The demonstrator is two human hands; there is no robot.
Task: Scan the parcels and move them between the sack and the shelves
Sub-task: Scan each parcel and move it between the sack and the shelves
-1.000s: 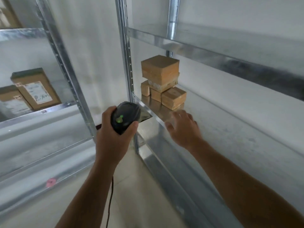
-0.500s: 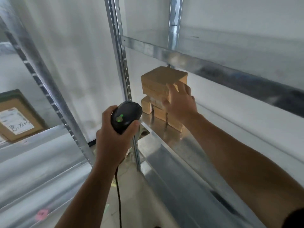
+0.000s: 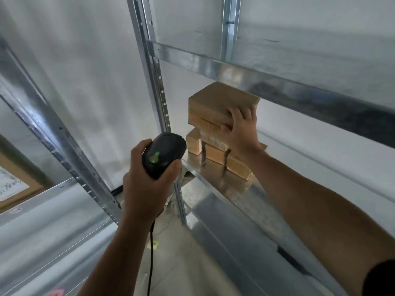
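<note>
While the right hand (image 3: 240, 133) is gripping the top box (image 3: 218, 99) at its near right corner, the cardboard is looking stiff, light and dry, so a hold across its short sides is probably suiting it. The left hand (image 3: 145, 184) is clutching one scanner (image 3: 163, 155). Six boxes, I think, are sitting stacked at the left end of the shelf (image 3: 213, 201).

view: head-worn | faces: forward and down | range: close to the shelf (image 3: 215, 201) | shared: none; single view

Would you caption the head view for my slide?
Right hand grips the top cardboard parcel on the shelf; left hand holds a barcode scanner.
</note>
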